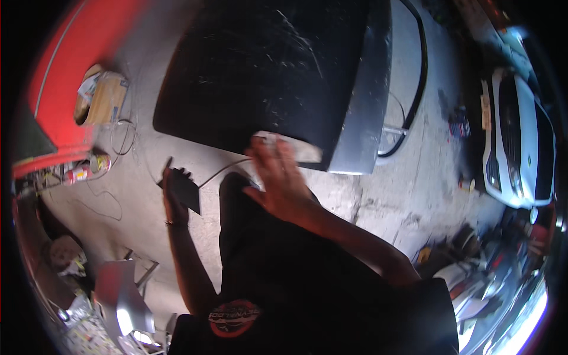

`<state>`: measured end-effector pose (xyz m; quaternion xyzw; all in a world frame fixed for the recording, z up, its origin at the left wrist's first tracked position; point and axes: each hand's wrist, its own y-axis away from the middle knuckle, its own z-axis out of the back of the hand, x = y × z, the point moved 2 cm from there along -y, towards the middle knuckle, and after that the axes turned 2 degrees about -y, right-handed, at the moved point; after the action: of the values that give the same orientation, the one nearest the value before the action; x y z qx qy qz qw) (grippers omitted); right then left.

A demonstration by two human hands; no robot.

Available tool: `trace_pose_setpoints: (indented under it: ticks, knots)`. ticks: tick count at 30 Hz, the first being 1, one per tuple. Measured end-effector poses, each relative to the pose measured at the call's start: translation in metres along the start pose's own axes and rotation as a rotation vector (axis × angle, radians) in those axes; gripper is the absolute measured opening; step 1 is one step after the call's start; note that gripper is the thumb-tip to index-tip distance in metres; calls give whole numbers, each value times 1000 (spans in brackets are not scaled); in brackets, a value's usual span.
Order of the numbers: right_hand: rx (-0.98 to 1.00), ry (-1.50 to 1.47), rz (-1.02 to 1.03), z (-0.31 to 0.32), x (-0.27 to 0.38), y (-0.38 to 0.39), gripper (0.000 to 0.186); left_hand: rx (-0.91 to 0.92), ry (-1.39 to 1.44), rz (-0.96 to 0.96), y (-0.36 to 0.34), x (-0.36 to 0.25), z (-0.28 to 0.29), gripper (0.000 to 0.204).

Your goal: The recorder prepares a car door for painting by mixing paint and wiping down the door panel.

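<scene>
Left hand (174,195): gripping a dark flat sheet (184,190), low beside the black panel (260,71). Right hand (278,177): open, fingers on a pale sanding block (296,148) at the panel's near edge. Cardboard box (106,94) by red car (71,53); spray cans (86,168) on floor.

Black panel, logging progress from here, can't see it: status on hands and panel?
Left hand holds a dark sheet. Right hand presses a pale block on the black panel edge. Thin cable runs between the hands.
</scene>
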<state>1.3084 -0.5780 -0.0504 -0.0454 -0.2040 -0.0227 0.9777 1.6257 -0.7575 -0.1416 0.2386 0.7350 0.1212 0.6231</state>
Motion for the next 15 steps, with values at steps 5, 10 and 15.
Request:
trace_pose_setpoints:
  ticks: [5,10,15]
  knots:
    - [-71,-44,-67,-5,-14,10,91,25,-234,3,-96,-81,44,65]
    - [-243,65,-583,3,-39,68,97,254,-380,141,-183,-115,35,65]
    - [-393,20,-728,-50,60,-73,97,482,-245,331,-222,-115,16,69]
